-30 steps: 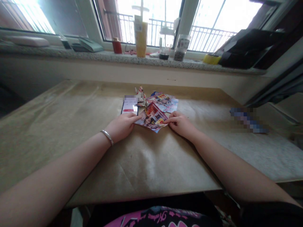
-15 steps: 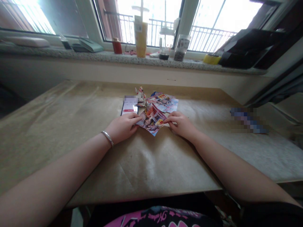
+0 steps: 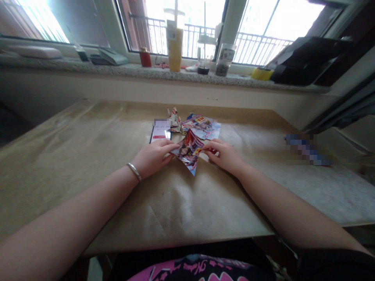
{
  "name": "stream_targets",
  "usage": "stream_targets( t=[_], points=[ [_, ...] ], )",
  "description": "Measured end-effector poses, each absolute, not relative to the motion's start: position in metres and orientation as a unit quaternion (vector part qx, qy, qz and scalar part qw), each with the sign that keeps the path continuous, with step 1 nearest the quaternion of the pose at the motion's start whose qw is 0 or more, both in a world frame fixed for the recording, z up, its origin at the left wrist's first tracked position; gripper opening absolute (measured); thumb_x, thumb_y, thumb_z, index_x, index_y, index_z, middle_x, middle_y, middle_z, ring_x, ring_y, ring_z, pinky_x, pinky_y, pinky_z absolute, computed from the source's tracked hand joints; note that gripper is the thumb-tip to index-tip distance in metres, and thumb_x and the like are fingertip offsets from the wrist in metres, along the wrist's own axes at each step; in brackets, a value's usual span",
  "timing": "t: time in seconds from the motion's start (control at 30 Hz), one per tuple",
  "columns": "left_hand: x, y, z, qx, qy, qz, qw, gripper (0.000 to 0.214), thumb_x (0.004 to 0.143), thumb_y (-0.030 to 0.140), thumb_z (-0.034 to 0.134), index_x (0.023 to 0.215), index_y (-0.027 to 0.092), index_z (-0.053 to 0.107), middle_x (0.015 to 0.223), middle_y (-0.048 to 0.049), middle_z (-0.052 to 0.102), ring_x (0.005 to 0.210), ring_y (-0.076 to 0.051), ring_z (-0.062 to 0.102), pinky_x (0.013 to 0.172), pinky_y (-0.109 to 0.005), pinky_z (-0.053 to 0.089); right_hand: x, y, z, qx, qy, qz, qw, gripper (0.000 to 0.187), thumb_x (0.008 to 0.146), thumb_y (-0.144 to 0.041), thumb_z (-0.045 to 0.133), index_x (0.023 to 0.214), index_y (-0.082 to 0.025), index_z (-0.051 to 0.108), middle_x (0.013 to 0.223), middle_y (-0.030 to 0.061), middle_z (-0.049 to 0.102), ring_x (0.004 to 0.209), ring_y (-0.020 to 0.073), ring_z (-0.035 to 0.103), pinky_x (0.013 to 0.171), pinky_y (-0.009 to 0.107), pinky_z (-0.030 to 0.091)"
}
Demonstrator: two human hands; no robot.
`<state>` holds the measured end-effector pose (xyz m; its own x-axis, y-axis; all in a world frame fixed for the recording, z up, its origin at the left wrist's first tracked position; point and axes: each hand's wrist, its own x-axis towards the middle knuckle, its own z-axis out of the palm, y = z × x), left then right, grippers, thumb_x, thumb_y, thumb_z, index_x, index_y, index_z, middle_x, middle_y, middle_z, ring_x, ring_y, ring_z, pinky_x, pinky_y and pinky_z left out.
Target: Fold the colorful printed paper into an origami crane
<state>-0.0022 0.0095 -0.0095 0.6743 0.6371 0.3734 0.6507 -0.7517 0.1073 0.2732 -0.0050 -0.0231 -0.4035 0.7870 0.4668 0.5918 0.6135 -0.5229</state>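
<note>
Between my hands is a colourful printed sheet of paper (image 3: 190,150), creased so that one point sticks up at the back and another points toward me. My left hand (image 3: 155,156) pinches its left corner between thumb and fingers. At the opposite corner, my right hand (image 3: 219,154) grips the paper the same way. Just behind lies a flat stack of similar printed paper (image 3: 205,127). A folded paper figure (image 3: 175,119) stands to the left of that stack. Beside my left fingers a phone (image 3: 160,134) lies with its screen lit.
The table (image 3: 117,218) has a brownish covering. A blurred-out bluish item (image 3: 307,150) lies at the right. Along the windowsill (image 3: 140,72) stand a red jar (image 3: 145,57), a tall yellow cup (image 3: 175,50), a clear container (image 3: 225,60), yellow tape (image 3: 262,73) and a black object (image 3: 301,62).
The held paper has gone from fairly flat to more sharply creased, its sides drawn inward and its front point lower and narrower. My right fingers have shifted slightly left.
</note>
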Motion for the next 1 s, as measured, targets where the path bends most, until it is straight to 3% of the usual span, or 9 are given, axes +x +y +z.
stream_targets(
  t=[0.23, 0.4, 0.6, 1.0],
  points=[
    [0.001, 0.006, -0.007, -0.899, -0.366, -0.239, -0.034, 0.039, 0.085, 0.021, 0.048, 0.124, 0.021, 0.056, 0.111, -0.0077, 0.062, 0.1, -0.02, 0.059, 0.09, -0.034, 0.049, 0.272, -0.005, -0.022, -0.408, -0.828, 0.146, 0.355, 0.016, 0.084, -0.019, 0.052, 0.091, -0.021, 0.067, 0.091, 0.0045, 0.063, 0.074, 0.0126, 0.059, 0.068, 0.027, 0.051],
    [0.006, 0.001, -0.003, -0.87, -0.414, -0.254, -0.087, 0.036, 0.083, 0.028, 0.051, 0.116, 0.017, 0.058, 0.101, -0.0063, 0.064, 0.079, -0.016, 0.061, 0.077, -0.031, 0.052, 0.269, -0.004, -0.025, -0.452, -0.786, 0.189, 0.377, 0.028, 0.082, -0.021, 0.055, 0.11, -0.022, 0.06, 0.085, 0.002, 0.065, 0.071, 0.013, 0.06, 0.067, 0.028, 0.052],
    [0.009, 0.0, -0.001, -0.838, -0.433, -0.277, -0.182, 0.034, 0.08, 0.03, 0.052, 0.11, 0.015, 0.059, 0.094, -0.0057, 0.065, 0.071, -0.014, 0.062, 0.066, -0.027, 0.053, 0.265, -0.004, -0.025, -0.466, -0.759, 0.222, 0.396, 0.024, 0.079, -0.022, 0.059, 0.102, -0.021, 0.063, 0.079, 0.0009, 0.063, 0.068, 0.012, 0.058, 0.063, 0.026, 0.049],
    [0.013, -0.002, 0.0, -0.807, -0.432, -0.31, -0.256, 0.028, 0.08, 0.033, 0.057, 0.1, 0.015, 0.06, 0.096, -0.0061, 0.066, 0.074, -0.015, 0.064, 0.069, -0.03, 0.057, 0.261, -0.001, -0.032, -0.485, -0.699, 0.335, 0.405, 0.026, 0.075, -0.03, 0.062, 0.098, -0.019, 0.064, 0.068, -0.0029, 0.057, 0.057, 0.0093, 0.05, 0.056, 0.023, 0.042]
  ],
)
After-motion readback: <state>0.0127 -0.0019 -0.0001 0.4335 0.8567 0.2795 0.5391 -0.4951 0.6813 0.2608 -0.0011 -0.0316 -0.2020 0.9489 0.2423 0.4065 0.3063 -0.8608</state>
